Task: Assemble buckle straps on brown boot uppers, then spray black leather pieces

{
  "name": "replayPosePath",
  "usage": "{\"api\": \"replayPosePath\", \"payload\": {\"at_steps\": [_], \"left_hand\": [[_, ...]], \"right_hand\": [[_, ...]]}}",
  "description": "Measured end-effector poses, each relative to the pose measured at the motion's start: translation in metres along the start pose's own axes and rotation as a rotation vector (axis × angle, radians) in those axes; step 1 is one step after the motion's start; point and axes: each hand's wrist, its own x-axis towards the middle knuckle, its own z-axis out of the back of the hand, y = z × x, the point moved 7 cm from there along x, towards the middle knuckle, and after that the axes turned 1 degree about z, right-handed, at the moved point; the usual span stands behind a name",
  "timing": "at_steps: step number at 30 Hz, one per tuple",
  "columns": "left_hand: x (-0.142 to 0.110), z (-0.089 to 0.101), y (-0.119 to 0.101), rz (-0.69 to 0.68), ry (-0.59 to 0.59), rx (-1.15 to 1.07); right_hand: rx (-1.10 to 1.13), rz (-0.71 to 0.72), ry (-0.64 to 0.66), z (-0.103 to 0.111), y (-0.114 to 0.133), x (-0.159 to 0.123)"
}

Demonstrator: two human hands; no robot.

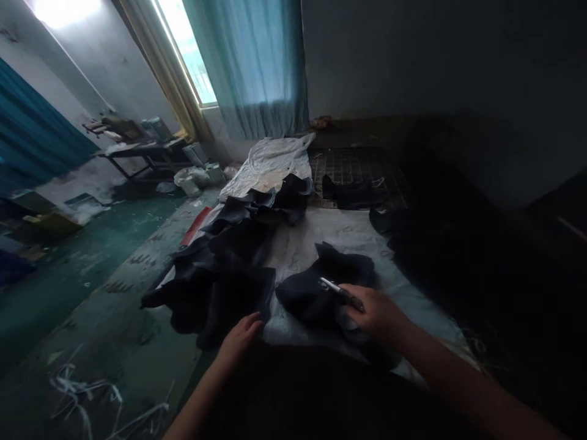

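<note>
My right hand (373,311) is closed around a small metal cutting tool (337,290), its bright tip pointing left over a dark cloth piece (321,287) that lies on a pale sheet (321,235). My left hand (241,339) rests at the near edge of a larger heap of dark cloth pieces (220,275), fingers bent and touching the fabric. The room is dim and fine detail of the fingers is hard to see.
More dark cloth pieces (270,205) trail away along the sheet toward a window with a curtain (257,61). A low table with clutter (137,143) stands at the left. White scraps (87,391) litter the green floor. The right side is in deep shadow.
</note>
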Motion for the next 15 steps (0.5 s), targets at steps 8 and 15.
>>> {"api": "replayPosePath", "payload": {"at_steps": [8,15], "left_hand": [[0.093,-0.032,-0.169,-0.716,0.219,0.160],[0.138,-0.062,-0.221,-0.745,0.458,0.187]], "right_hand": [[0.350,-0.253,-0.347,0.046,-0.072,-0.068],[0.457,-0.328,-0.577,0.054,-0.085,-0.110]]}}
